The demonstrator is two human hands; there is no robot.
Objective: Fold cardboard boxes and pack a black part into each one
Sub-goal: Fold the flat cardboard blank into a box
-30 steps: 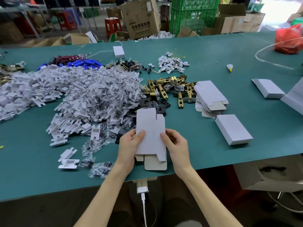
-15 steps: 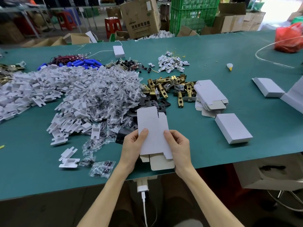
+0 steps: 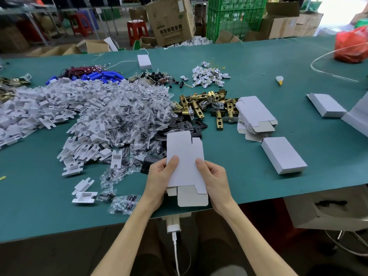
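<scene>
Both hands are clamped on one flat white carton blank, held lengthwise above the near edge of the green tabletop. The left hand grips its left edge and the right hand its right edge, each with a thumb pressed on the top face and the other fingers hidden underneath. The blank is not yet opened into a box. Its grey-brown end flap sticks out toward the person, and its far tuck flap points away. Whether it touches the tabletop cannot be told. Just beyond its far end lies a small heap of black parts, and behind them is a cluster of brass latches. A stack of flat blanks sits to the right of the latches, and a closed white box lies just in front of it. To the left spread a heap of clear screw bags and a broad pile of white plastic inserts. A second white box rests near the right edge, and a red bag sits at the far right corner.
</scene>
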